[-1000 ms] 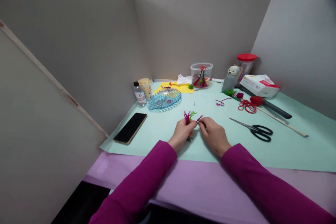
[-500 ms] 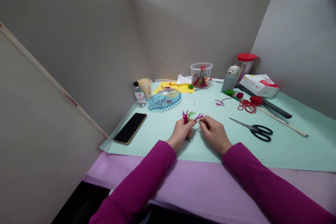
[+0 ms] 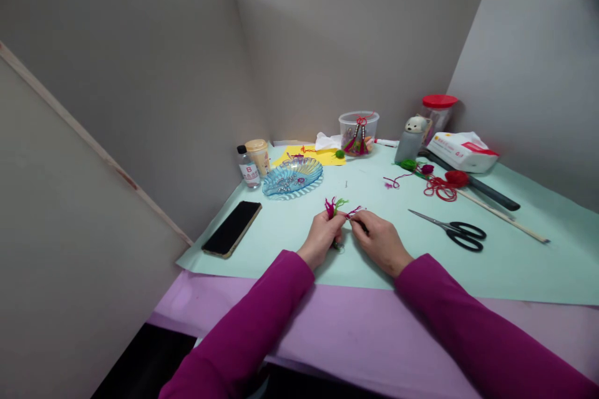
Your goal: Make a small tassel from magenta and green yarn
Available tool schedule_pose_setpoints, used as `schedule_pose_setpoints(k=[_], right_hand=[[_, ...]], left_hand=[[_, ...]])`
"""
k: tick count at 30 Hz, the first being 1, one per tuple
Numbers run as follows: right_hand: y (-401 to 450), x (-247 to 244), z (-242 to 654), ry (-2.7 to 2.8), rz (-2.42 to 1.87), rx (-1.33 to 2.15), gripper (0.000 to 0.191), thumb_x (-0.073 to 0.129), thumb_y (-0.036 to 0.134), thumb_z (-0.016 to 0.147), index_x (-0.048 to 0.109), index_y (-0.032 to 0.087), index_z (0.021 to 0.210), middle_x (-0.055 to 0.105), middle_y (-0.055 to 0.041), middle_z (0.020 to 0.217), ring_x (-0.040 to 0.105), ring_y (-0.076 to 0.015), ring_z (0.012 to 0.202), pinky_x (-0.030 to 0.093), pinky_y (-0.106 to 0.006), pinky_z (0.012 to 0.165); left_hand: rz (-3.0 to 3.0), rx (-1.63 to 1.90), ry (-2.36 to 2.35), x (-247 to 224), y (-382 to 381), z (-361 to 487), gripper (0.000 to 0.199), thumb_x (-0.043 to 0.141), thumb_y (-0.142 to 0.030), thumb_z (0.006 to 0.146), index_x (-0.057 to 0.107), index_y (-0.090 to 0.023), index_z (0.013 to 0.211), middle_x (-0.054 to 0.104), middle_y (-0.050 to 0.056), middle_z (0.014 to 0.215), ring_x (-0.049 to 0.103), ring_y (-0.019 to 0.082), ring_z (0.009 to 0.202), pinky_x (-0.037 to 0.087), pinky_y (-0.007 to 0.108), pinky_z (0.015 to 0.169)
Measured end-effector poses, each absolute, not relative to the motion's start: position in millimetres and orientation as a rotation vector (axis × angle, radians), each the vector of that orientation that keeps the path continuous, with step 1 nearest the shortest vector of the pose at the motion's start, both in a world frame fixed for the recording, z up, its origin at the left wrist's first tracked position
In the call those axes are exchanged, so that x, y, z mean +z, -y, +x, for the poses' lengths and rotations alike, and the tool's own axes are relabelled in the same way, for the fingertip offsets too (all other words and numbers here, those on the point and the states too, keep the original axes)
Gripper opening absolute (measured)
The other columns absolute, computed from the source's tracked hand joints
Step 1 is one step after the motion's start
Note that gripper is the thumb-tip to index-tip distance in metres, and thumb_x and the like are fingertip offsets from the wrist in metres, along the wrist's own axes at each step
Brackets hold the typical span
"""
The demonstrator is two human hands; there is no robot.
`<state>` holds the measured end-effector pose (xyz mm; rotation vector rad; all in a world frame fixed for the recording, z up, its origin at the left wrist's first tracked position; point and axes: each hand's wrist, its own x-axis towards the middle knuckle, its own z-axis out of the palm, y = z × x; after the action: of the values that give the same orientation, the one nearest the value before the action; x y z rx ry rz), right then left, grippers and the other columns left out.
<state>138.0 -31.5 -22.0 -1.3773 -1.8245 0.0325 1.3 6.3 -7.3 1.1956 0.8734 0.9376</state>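
Observation:
My left hand (image 3: 322, 235) is closed around a bunch of yarn (image 3: 331, 207), whose frayed magenta and green ends stick up above the thumb. A dark green part of the bunch shows below the fingers. Close on the right, my right hand (image 3: 380, 238) is pinched near a separate magenta strand (image 3: 354, 211) at the left thumb. What lies between the right fingertips is too small and hidden to make out. Black-handled scissors (image 3: 456, 232) lie right of my right hand, blades pointing left.
A phone (image 3: 233, 229) lies left. Behind are a blue dish (image 3: 294, 179) with beads, a bottle (image 3: 249, 168), a cup (image 3: 259, 156) and a clear tub (image 3: 359, 134) with a tassel. Red yarn (image 3: 442, 189), a stick (image 3: 508, 218) and a tissue pack (image 3: 462, 151) sit right.
My right hand has moved slightly left, closer to my left hand and the magenta strand. My left hand keeps its hold on the yarn bunch.

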Motion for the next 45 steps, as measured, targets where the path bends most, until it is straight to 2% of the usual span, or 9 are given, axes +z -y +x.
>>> schedule_pose_setpoints(k=[4,9,14,19,28,36,41,45], right_hand=[[31.1,-24.8,138.0,1.857,-1.394,-0.046,0.017,0.042,0.023,0.088,0.058,0.02,0.085,0.063,-0.003,0.082,0.058,-0.0151,0.075,0.04,-0.025,0.068],[29.8,-26.9,139.8,1.804,-1.48,-0.179,0.019,0.04,0.025,0.09,0.058,0.019,0.087,0.064,-0.0047,0.086,0.058,-0.0155,0.077,0.039,-0.025,0.064],[30.9,-21.9,139.9,1.695,-1.451,-0.114,0.017,0.041,0.025,0.088,0.057,0.02,0.085,0.063,-0.004,0.081,0.057,-0.0152,0.073,0.04,-0.025,0.066],[32.1,-21.1,137.6,1.825,-1.356,-0.012,0.018,0.04,0.023,0.087,0.057,0.02,0.083,0.062,-0.0035,0.08,0.057,-0.0151,0.073,0.04,-0.026,0.069],[32.2,-22.8,136.7,1.851,-1.399,-0.039,0.019,0.04,0.024,0.089,0.057,0.02,0.083,0.061,-0.0033,0.079,0.056,-0.0152,0.073,0.039,-0.026,0.066],[30.5,-24.9,138.5,1.794,-1.492,-0.11,0.019,0.04,0.026,0.089,0.056,0.02,0.082,0.062,-0.0042,0.082,0.056,-0.0162,0.074,0.037,-0.026,0.063],[29.6,-24.1,139.0,1.724,-1.536,-0.071,0.018,0.04,0.028,0.089,0.055,0.021,0.081,0.062,-0.0037,0.08,0.056,-0.0161,0.072,0.035,-0.026,0.061],[26.2,-24.3,144.4,1.623,-1.576,-0.073,0.021,0.038,0.029,0.088,0.056,0.021,0.08,0.062,-0.0041,0.077,0.054,-0.0162,0.067,0.034,-0.027,0.06]], left_hand=[[1.242,0.94,-0.89,-6.5,-5.8,1.6,0.01,0.057,-0.023,0.071,0.052,-0.016,0.075,0.034,-0.007,0.05,0.031,0.006,0.042,0.026,0.021,0.042],[1.241,0.925,-0.888,-5.7,-4.7,1.5,0.017,0.06,-0.029,0.071,0.049,-0.017,0.071,0.034,-0.007,0.049,0.031,0.005,0.042,0.026,0.02,0.042],[1.226,0.949,-0.873,-6.5,-5.3,0.7,0.015,0.06,-0.026,0.07,0.049,-0.017,0.072,0.034,-0.007,0.05,0.032,0.006,0.042,0.027,0.02,0.042],[1.207,0.964,-0.872,-8.2,-6.1,1.2,0.015,0.061,-0.027,0.07,0.051,-0.016,0.075,0.035,-0.007,0.05,0.033,0.006,0.041,0.027,0.021,0.042],[1.261,0.956,-0.909,-6.7,-5.2,1.6,0.011,0.058,-0.024,0.071,0.052,-0.016,0.075,0.037,-0.006,0.048,0.034,0.006,0.041,0.026,0.02,0.042],[1.265,0.964,-0.905,-4.3,-1.7,2.3,0.019,0.062,-0.031,0.071,0.051,-0.016,0.074,0.04,-0.006,0.049,0.036,0.006,0.041,0.026,0.02,0.043],[1.239,0.974,-0.91,-2.7,-1.8,3.2,0.018,0.063,-0.029,0.07,0.051,-0.016,0.075,0.038,-0.007,0.051,0.032,0.005,0.041,0.024,0.021,0.042],[1.187,0.97,-0.908,-1.3,-1.5,2.5,0.023,0.066,-0.029,0.068,0.048,-0.017,0.073,0.033,-0.008,0.051,0.027,0.004,0.04,0.018,0.021,0.041]])
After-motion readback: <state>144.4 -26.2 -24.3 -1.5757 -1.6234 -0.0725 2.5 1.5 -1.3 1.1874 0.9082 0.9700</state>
